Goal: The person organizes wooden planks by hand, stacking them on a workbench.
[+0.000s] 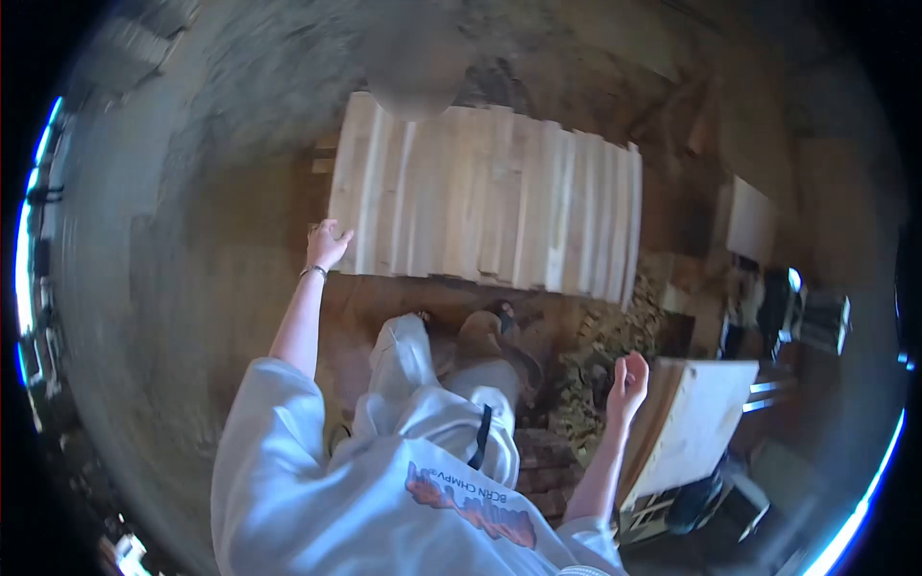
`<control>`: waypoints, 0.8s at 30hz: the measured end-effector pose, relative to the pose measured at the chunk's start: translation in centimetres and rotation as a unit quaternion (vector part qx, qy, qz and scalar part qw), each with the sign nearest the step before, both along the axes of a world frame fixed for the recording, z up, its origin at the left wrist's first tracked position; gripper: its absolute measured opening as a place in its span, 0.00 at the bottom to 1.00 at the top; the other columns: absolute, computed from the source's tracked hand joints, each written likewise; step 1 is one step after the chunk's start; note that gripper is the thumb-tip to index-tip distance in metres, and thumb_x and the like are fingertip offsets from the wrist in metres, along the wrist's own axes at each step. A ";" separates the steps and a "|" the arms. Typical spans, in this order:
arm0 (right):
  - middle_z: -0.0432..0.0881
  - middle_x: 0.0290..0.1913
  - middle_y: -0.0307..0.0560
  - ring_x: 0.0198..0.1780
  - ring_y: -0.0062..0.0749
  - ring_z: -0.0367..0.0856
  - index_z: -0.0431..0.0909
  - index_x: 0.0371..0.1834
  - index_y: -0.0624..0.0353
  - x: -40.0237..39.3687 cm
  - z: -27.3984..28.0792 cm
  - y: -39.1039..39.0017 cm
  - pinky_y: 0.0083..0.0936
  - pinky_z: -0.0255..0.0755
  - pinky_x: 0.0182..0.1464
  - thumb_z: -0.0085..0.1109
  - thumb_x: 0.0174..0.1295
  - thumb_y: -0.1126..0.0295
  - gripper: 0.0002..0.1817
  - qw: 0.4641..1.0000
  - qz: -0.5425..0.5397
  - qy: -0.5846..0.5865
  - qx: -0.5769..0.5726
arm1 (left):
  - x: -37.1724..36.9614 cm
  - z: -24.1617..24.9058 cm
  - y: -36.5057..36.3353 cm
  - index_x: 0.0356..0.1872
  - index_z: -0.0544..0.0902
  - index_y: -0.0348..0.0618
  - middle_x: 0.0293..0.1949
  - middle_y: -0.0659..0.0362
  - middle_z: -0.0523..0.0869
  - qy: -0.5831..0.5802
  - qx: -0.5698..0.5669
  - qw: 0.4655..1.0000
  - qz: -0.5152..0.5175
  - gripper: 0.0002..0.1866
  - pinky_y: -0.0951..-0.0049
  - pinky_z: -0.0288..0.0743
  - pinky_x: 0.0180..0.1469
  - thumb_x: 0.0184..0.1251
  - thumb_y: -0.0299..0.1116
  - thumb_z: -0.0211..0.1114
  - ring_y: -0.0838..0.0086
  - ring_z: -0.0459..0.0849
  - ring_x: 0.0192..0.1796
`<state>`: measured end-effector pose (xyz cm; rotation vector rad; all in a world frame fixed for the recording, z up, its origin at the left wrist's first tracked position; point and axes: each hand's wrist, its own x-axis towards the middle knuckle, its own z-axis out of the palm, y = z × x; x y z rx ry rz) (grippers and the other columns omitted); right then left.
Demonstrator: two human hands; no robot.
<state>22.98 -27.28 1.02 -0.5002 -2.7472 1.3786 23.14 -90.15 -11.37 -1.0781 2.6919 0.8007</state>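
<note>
My left hand (329, 246) is at the near left corner of a wide row of pale wooden boards (480, 197), which lie side by side. Its thumb stands apart from the fingers, and nothing shows in its grasp. Off to the right, my right hand (629, 382) hangs in the air with loosely bent fingers spread and no object in it. Closest to that hand is a light flat panel (696, 422) on a stand. The view is smeared by motion.
Small wood offcuts (600, 370) are heaped on the floor between the boards and the panel. Another pale block (749, 221) stands farther right, near dark equipment (778, 302). My legs (408, 360) are just in front of the boards.
</note>
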 end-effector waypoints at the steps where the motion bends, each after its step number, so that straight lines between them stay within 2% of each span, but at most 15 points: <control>1: 0.82 0.46 0.46 0.48 0.26 0.80 0.78 0.54 0.62 -2.7 -1.8 -1.6 0.22 0.74 0.48 0.65 0.66 0.66 0.17 1.000 0.011 -0.008 -0.008 | -0.2 -0.9 -2.3 0.59 0.77 0.36 0.56 0.42 0.81 -0.046 0.020 0.999 0.020 0.36 0.60 0.72 0.64 0.57 0.54 0.71 0.54 0.80 0.60; 3: 0.84 0.43 0.45 0.45 0.24 0.81 0.79 0.53 0.61 -6.7 -3.8 -4.5 0.22 0.75 0.46 0.65 0.66 0.66 0.16 0.985 0.104 -0.134 0.021 | -0.2 -3.6 -5.9 0.61 0.76 0.36 0.59 0.42 0.79 -0.042 0.052 0.996 0.063 0.39 0.61 0.69 0.66 0.57 0.56 0.70 0.54 0.77 0.63; 4: 0.85 0.41 0.45 0.42 0.25 0.82 0.79 0.52 0.60 -7.1 -4.9 -6.1 0.23 0.75 0.44 0.64 0.66 0.65 0.15 0.982 0.129 -0.126 0.046 | -0.8 -5.6 -7.3 0.63 0.74 0.35 0.62 0.41 0.77 -0.030 0.090 0.991 0.092 0.41 0.61 0.67 0.69 0.57 0.59 0.69 0.54 0.74 0.67; 6: 0.86 0.41 0.45 0.42 0.26 0.83 0.79 0.54 0.61 -6.3 -6.7 -9.4 0.24 0.76 0.44 0.63 0.67 0.65 0.16 0.972 0.162 -0.170 -0.032 | -2.8 -10.0 -10.7 0.66 0.72 0.33 0.64 0.41 0.76 -0.038 0.164 0.979 0.118 0.45 0.62 0.63 0.72 0.56 0.60 0.70 0.56 0.71 0.70; 8: 0.85 0.42 0.46 0.44 0.25 0.83 0.79 0.54 0.62 -4.7 -7.4 -13.1 0.24 0.76 0.47 0.63 0.67 0.65 0.17 0.937 0.209 -0.261 -0.097 | -5.7 -13.6 -12.6 0.64 0.74 0.33 0.63 0.45 0.78 -0.012 0.246 0.963 0.110 0.42 0.64 0.63 0.70 0.56 0.57 0.71 0.58 0.75 0.67; 10: 0.85 0.42 0.46 0.46 0.24 0.82 0.79 0.55 0.64 -3.1 -8.6 -17.7 0.23 0.75 0.49 0.63 0.66 0.65 0.18 0.914 0.193 -0.350 -0.074 | -7.5 -17.3 -14.5 0.60 0.77 0.35 0.57 0.50 0.83 0.038 0.432 0.895 0.105 0.38 0.65 0.65 0.67 0.55 0.53 0.72 0.62 0.80 0.60; 11: 0.85 0.42 0.46 0.46 0.24 0.82 0.79 0.55 0.64 -2.8 -8.4 -20.4 0.23 0.75 0.49 0.63 0.66 0.65 0.18 0.909 0.193 -0.365 -0.064 | -8.7 -16.6 -14.1 0.57 0.78 0.37 0.53 0.54 0.84 0.031 0.514 0.848 0.125 0.31 0.68 0.59 0.69 0.57 0.47 0.72 0.68 0.79 0.57; 12: 0.85 0.42 0.46 0.46 0.24 0.82 0.78 0.55 0.64 -3.0 -8.6 -23.9 0.23 0.75 0.50 0.64 0.66 0.65 0.18 0.900 0.166 -0.387 -0.111 | -8.3 -18.0 -13.9 0.57 0.78 0.37 0.53 0.54 0.84 0.021 0.520 0.843 0.135 0.31 0.68 0.59 0.69 0.57 0.47 0.72 0.68 0.79 0.57; 14: 0.85 0.44 0.46 0.47 0.26 0.83 0.78 0.56 0.64 -4.3 -10.8 -30.3 0.24 0.75 0.52 0.63 0.67 0.64 0.19 0.885 0.172 -0.397 -0.171 | -8.9 -19.7 -14.7 0.55 0.79 0.38 0.46 0.55 0.87 0.020 0.560 0.815 0.149 0.27 0.69 0.68 0.63 0.57 0.41 0.72 0.71 0.83 0.52; 16: 0.85 0.48 0.48 0.51 0.28 0.83 0.78 0.57 0.64 -6.8 -13.1 -37.2 0.25 0.74 0.55 0.63 0.67 0.62 0.21 0.866 0.245 -0.405 -0.161 | -8.7 -21.5 -14.7 0.57 0.75 0.35 0.40 0.56 0.87 0.080 0.596 0.785 0.149 0.28 0.69 0.82 0.43 0.56 0.36 0.72 0.71 0.86 0.44; 18: 0.83 0.53 0.49 0.57 0.29 0.79 0.76 0.59 0.67 -11.2 -13.6 -44.6 0.26 0.71 0.60 0.62 0.68 0.62 0.23 0.840 0.265 -0.436 -0.185 | -7.8 -20.4 -14.6 0.61 0.72 0.34 0.41 0.56 0.87 0.127 0.602 0.772 0.159 0.32 0.72 0.82 0.35 0.56 0.35 0.72 0.70 0.86 0.43; 20: 0.80 0.58 0.50 0.61 0.33 0.77 0.67 0.66 0.65 -12.2 -15.2 -51.0 0.28 0.70 0.62 0.65 0.65 0.61 0.30 0.815 0.239 -0.435 -0.298 | -4.8 -17.6 -15.4 0.65 0.68 0.34 0.43 0.54 0.86 0.065 0.645 0.742 0.169 0.37 0.72 0.83 0.41 0.53 0.33 0.73 0.68 0.86 0.44; 21: 0.79 0.59 0.51 0.61 0.36 0.77 0.61 0.72 0.61 -11.6 -16.2 -53.6 0.31 0.71 0.61 0.68 0.63 0.59 0.38 0.803 0.225 -0.411 -0.368 | -4.4 -12.8 -14.6 0.66 0.68 0.34 0.48 0.53 0.84 0.071 0.623 0.758 0.180 0.39 0.73 0.83 0.43 0.51 0.33 0.75 0.69 0.86 0.46; 22: 0.79 0.59 0.51 0.61 0.36 0.77 0.61 0.72 0.61 -11.6 -16.1 -55.9 0.31 0.71 0.61 0.68 0.63 0.59 0.38 0.800 0.220 -0.411 -0.377 | -4.9 -7.6 -13.0 0.66 0.67 0.35 0.53 0.52 0.82 0.078 0.600 0.774 0.186 0.41 0.74 0.83 0.44 0.48 0.32 0.76 0.70 0.85 0.49; 24: 0.72 0.64 0.52 0.64 0.39 0.72 0.53 0.74 0.60 -12.4 -13.9 -59.7 0.36 0.69 0.64 0.74 0.56 0.61 0.47 0.730 0.272 -0.485 -0.398 | -4.3 -2.6 -10.6 0.71 0.63 0.37 0.62 0.50 0.75 0.124 0.468 0.874 0.043 0.49 0.69 0.80 0.55 0.44 0.33 0.79 0.70 0.80 0.58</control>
